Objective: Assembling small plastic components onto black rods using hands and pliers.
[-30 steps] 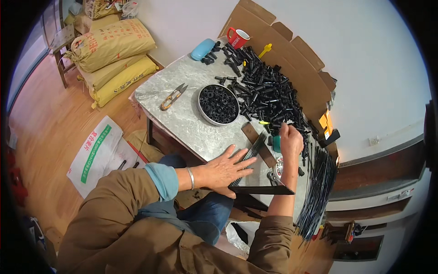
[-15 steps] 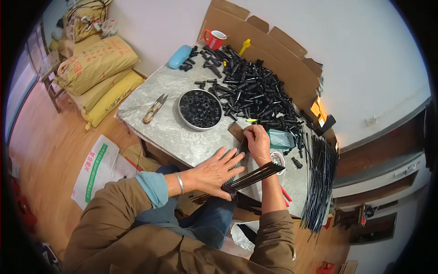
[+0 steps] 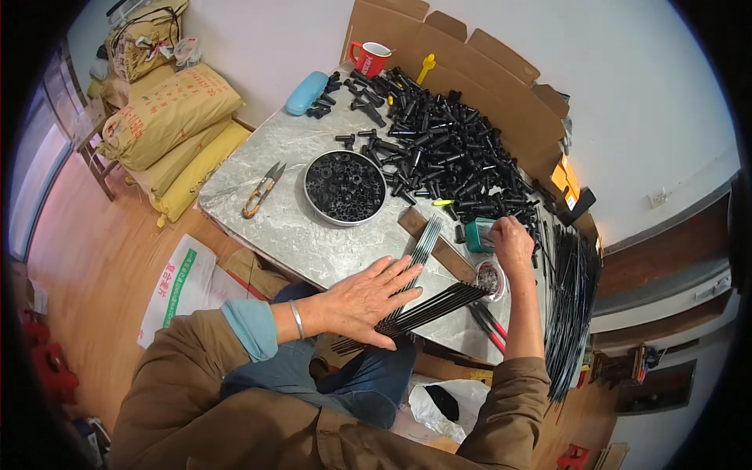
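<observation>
At the near edge of the grey surface (image 3: 282,231), the left hand (image 3: 368,301) lies palm down with fingers spread over thin rods — one dark row (image 3: 439,308) slants off to the right, one paler bundle (image 3: 425,241) runs up beyond the fingers. The right hand (image 3: 513,243) is at the green tray (image 3: 472,237), fingers bent together over its right end; whether they pinch anything, I cannot tell.

The step in hand seems to be steadying the rods with the left while the right works at the tray. A next move from there would call for lifting the fingertips over the tray's rim without dragging it.

The dark row's lower end juts past the edge over the lap, so a knock could tip it. Room looks tight on the right — black parts (image 3: 439,141) piled behind the tray, a round tub (image 3: 501,291) just on its near side, red-handled pliers (image 3: 492,325) by the forearm. Freer space lies leftward, between the snips (image 3: 264,190), the bowl (image 3: 345,224) and the left hand.
</observation>
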### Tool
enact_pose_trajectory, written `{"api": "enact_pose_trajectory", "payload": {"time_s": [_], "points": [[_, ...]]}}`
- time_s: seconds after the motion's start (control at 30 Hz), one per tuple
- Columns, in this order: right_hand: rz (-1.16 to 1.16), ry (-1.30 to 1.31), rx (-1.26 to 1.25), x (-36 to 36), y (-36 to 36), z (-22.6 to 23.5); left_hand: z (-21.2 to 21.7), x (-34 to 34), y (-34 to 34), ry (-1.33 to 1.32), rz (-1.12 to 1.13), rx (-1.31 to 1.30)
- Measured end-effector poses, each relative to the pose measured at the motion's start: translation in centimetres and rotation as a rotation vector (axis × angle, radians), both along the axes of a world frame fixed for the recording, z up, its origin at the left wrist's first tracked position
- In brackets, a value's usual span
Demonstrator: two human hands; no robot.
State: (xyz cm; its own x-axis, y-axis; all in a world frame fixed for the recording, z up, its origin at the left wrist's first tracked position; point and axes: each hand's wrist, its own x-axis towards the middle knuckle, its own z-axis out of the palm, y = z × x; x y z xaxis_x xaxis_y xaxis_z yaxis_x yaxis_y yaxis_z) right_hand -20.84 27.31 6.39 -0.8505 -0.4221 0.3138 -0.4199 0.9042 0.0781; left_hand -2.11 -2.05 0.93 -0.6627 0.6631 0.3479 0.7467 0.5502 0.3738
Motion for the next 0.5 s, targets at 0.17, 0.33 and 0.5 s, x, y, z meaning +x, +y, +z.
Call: {"api": "enact_pose_trajectory", "payload": {"time_s": [0.17, 0.33, 0.5], "points": [[0.075, -0.085, -0.039, 0.0, 0.0, -1.0, 0.4, 0.1, -0.1, -0.001, 0.019, -0.028], [0.17, 0.053, 0.068, 0.1, 0.5, 0.1, 0.2, 0.1, -0.2, -0.019, 0.001, -0.015], [0.184, 0.159, 0.068, 0.8, 0.4, 0.9, 0.3, 0.2, -0.5, -0.022, 0.01, -0.016]]}}
